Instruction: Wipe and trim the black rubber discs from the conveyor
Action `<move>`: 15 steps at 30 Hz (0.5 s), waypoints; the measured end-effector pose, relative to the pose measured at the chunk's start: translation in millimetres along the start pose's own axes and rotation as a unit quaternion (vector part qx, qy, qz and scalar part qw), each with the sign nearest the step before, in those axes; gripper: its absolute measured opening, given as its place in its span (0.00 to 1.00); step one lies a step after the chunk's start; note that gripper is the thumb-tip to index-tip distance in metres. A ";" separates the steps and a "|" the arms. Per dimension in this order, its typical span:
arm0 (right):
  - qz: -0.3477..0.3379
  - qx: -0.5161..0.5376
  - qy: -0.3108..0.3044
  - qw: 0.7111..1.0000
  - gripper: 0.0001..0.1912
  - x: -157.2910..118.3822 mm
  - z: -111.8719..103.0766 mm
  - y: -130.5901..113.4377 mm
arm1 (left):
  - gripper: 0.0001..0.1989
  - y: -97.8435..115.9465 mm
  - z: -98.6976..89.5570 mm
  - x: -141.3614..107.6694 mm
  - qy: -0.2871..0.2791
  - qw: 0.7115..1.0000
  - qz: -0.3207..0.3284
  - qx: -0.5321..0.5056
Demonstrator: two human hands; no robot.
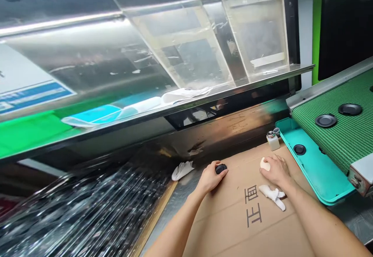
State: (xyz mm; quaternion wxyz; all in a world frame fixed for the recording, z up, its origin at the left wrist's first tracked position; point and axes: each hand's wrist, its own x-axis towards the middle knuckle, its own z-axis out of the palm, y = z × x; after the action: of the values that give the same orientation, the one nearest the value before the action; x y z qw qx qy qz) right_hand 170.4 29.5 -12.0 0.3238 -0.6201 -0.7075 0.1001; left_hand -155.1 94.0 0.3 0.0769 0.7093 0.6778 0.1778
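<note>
Black and round, one part (220, 168) is being clamped by fingers of the left hand (210, 177) at the left of the cardboard (224, 210), a white pad (264, 164) by the right hand's (276, 169) at its right, discs (325, 120) beyond seemingly being left unhandled.

Dull, smooth cardboard (230, 206) and a matt plastic-looking piece (220, 168) show at five o'clock, a smooth, satin-sheened plastic tray (325, 179) at four, a rough-textured belt (340, 144) at three, and glossy clear plastic wrapping (72, 206) at eight.
</note>
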 end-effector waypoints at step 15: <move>0.024 0.038 0.003 0.999 0.18 -1.4 5.9 -2.6 | 0.26 393.2 -57.9 19.6 0.095 0.890 0.429 -0.120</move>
State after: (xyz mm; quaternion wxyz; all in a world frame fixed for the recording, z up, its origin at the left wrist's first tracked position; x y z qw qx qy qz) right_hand 164.9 29.1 -15.6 0.3468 -0.6240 -0.6875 0.1333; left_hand 191.9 78.5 194.4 0.0129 0.8963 0.2849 0.3396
